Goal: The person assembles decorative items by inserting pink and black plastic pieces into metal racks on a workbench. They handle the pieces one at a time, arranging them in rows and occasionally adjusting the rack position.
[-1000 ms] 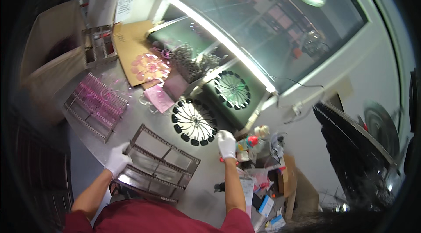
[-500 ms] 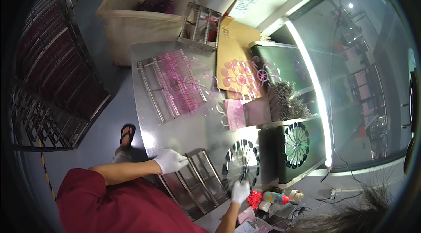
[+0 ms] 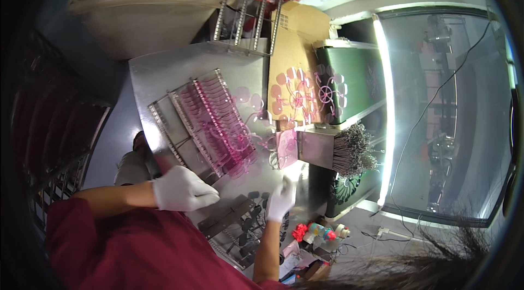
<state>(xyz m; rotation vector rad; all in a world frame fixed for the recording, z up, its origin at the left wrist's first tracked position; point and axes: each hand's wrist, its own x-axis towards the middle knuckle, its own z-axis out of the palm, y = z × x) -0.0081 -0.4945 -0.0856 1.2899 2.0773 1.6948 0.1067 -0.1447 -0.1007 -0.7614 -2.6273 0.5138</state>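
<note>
My gloved left hand (image 3: 183,189) lay flat, fingers together, on the near end of the wire rack (image 3: 204,121) of pink lens pieces on the steel table (image 3: 158,69); right hand (image 3: 281,200) hovered over a lower dark tray (image 3: 240,230), fingers loosely curled, grip state unclear; pink sprue wheel (image 3: 297,99) sat on cardboard beyond.

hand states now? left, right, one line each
Left hand: gloved, fingers loosely curled, resting on the metal rack of pink lenses; grip cannot be told.
Right hand: gloved, blurred above the table; cannot tell.
</note>
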